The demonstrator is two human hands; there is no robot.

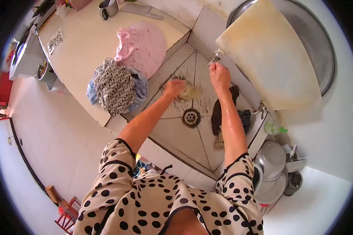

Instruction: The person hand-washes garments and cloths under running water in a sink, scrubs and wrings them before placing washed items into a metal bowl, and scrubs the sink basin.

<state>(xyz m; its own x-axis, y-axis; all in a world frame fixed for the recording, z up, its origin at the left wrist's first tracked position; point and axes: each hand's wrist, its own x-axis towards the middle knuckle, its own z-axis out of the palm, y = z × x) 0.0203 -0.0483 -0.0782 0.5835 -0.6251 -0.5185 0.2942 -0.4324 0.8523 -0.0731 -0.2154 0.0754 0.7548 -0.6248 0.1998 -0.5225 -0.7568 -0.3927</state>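
My right hand is closed on the handle of a metal tap on the sink's back wall. My left hand is lower in the tiled sink, beside a pale yellowish cloth; its fingers are blurred, and whether they grip the cloth is unclear. A round drain lies below the cloth. Dark wet clothes lie under and beside my right forearm. On the counter left of the sink, a patterned black-and-white cloth rests on blue fabric, next to a pink cloth.
A large board leans over a big metal basin at the right. A second tap, a green bottle and stacked pots stand at the lower right. A metal mug sits on the counter's far side.
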